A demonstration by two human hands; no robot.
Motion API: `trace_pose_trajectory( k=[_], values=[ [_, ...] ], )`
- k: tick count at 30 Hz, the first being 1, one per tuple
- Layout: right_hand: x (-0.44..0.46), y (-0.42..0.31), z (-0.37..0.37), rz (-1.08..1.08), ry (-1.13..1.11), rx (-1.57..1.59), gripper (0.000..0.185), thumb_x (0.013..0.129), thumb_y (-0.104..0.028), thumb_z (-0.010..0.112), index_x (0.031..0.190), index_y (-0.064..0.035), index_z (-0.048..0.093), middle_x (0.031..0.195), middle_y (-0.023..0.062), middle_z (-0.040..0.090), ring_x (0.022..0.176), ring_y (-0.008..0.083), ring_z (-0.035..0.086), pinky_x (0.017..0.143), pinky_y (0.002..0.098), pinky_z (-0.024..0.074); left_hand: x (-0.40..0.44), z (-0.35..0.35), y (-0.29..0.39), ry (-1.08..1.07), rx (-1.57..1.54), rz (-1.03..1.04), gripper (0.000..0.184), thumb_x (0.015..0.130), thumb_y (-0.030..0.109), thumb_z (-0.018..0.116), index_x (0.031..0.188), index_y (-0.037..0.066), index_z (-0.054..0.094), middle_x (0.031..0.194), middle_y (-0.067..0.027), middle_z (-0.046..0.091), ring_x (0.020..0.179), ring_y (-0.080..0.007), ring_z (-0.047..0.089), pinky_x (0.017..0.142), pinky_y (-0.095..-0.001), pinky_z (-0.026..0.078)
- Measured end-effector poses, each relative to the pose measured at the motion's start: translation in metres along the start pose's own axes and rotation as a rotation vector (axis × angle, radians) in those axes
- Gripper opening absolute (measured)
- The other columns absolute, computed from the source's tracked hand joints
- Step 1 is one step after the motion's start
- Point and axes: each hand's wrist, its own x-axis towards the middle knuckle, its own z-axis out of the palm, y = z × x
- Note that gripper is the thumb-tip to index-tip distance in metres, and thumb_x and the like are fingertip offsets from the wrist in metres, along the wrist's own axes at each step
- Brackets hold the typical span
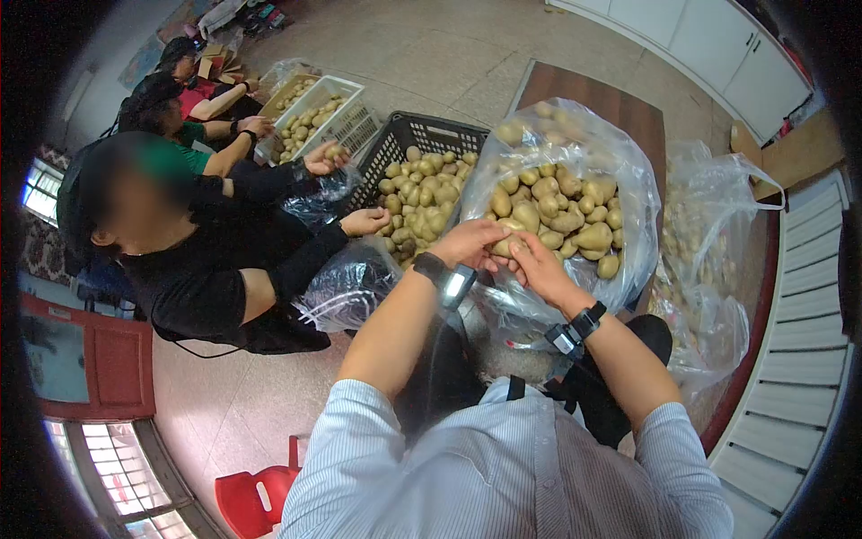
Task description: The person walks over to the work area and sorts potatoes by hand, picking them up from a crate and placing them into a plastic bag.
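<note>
A potato (pixel 510 235) is held between my two hands, over the near edge of a big clear plastic bag. My left hand (pixel 474 241) grips it from the left, fingers closed around it. From the right, my right hand (pixel 540 268) has its fingers closed on the same potato. Many loose potatoes (pixel 567 199) fill the opened clear bag (pixel 639 216) just beyond my hands. Part of the held potato is hidden by my fingers.
To the left stands a black crate (pixel 440 128) of potatoes, with white crates (pixel 359 112) behind. A co-worker (pixel 206 260) sits left, others beyond. Right of the brown table (pixel 620 103) are filled plastic bags (pixel 705 260). A red chair (pixel 247 503) stands behind me.
</note>
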Motion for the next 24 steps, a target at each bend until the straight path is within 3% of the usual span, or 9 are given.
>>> trace_pose_trajectory(
  k=[3, 6, 10, 15, 17, 19, 24],
  values=[
    [0.000, 0.009, -0.008, -0.007, 0.072, -0.106, 0.038, 0.099, -0.029, 0.048, 0.128, -0.0046, 0.045, 0.083, 0.0012, 0.055, 0.062, 0.0071, 0.049, 0.053, 0.0214, 0.0404, 0.000, -0.005, 0.000, 0.028, -0.028, 0.053, 0.037, 0.092, 0.030, 0.062, 0.115, 0.002, 0.053, 0.105, -0.0101, 0.062, 0.075, -0.0209, 0.066, 0.056, -0.0281, 0.054],
    [0.008, 0.040, -0.028, -0.117, 0.206, -0.275, 0.035, 0.094, -0.023, 0.053, 0.121, -0.0011, 0.049, 0.094, 0.0164, 0.066, 0.080, 0.0248, 0.065, 0.070, 0.0357, 0.0499, -0.004, -0.009, 0.005, 0.226, -0.040, 0.090, 0.035, 0.090, 0.031, 0.064, 0.114, 0.007, 0.056, 0.102, -0.0069, 0.063, 0.077, -0.0211, 0.064, 0.057, -0.0299, 0.052],
    [-0.003, 0.052, -0.052, -0.138, 0.379, -0.506, 0.031, 0.092, -0.017, 0.052, 0.118, -0.0003, 0.052, 0.097, 0.0222, 0.064, 0.092, 0.0344, 0.063, 0.080, 0.0401, 0.0487, 0.004, -0.035, -0.003, 0.231, -0.199, 0.130, 0.030, 0.090, 0.030, 0.064, 0.112, 0.011, 0.056, 0.098, -0.0063, 0.062, 0.073, -0.0212, 0.062, 0.055, -0.0299, 0.051],
    [-0.009, 0.070, -0.077, -0.179, 0.490, -0.694, 0.030, 0.088, -0.013, 0.053, 0.115, 0.0006, 0.055, 0.106, 0.0227, 0.061, 0.096, 0.0371, 0.061, 0.083, 0.0425, 0.0482, 0.005, -0.059, -0.005, 0.299, -0.162, 0.148, 0.026, 0.092, 0.029, 0.061, 0.110, 0.011, 0.057, 0.096, -0.0055, 0.062, 0.076, -0.0204, 0.061, 0.060, -0.0304, 0.051],
    [-0.011, 0.076, -0.081, -0.149, 0.493, -0.684, 0.031, 0.087, -0.012, 0.053, 0.114, 0.0009, 0.056, 0.108, 0.0224, 0.060, 0.097, 0.0381, 0.060, 0.084, 0.0438, 0.0479, 0.006, -0.067, -0.005, 0.319, -0.186, 0.138, 0.030, 0.094, 0.026, 0.057, 0.117, 0.008, 0.052, 0.108, -0.0088, 0.057, 0.088, -0.0268, 0.060, 0.071, -0.0401, 0.055],
    [-0.009, 0.090, -0.085, -0.339, 0.462, -0.988, 0.032, 0.084, -0.009, 0.053, 0.114, 0.0011, 0.056, 0.109, 0.0201, 0.060, 0.098, 0.0392, 0.058, 0.087, 0.0451, 0.0469, 0.003, -0.068, -0.006, 0.334, -0.196, 0.159, 0.030, 0.095, 0.027, 0.056, 0.117, 0.007, 0.052, 0.109, -0.0090, 0.057, 0.090, -0.0265, 0.060, 0.072, -0.0397, 0.055],
    [-0.016, 0.079, -0.061, -0.355, 0.369, -1.127, 0.034, 0.081, -0.008, 0.055, 0.115, -0.0029, 0.057, 0.112, 0.0172, 0.058, 0.104, 0.0370, 0.054, 0.088, 0.0453, 0.0464, 0.000, -0.079, -0.007, 0.404, -0.230, 0.174, 0.030, 0.096, 0.025, 0.052, 0.119, 0.006, 0.050, 0.112, -0.0099, 0.057, 0.092, -0.0265, 0.059, 0.073, -0.0395, 0.055]
  ],
)
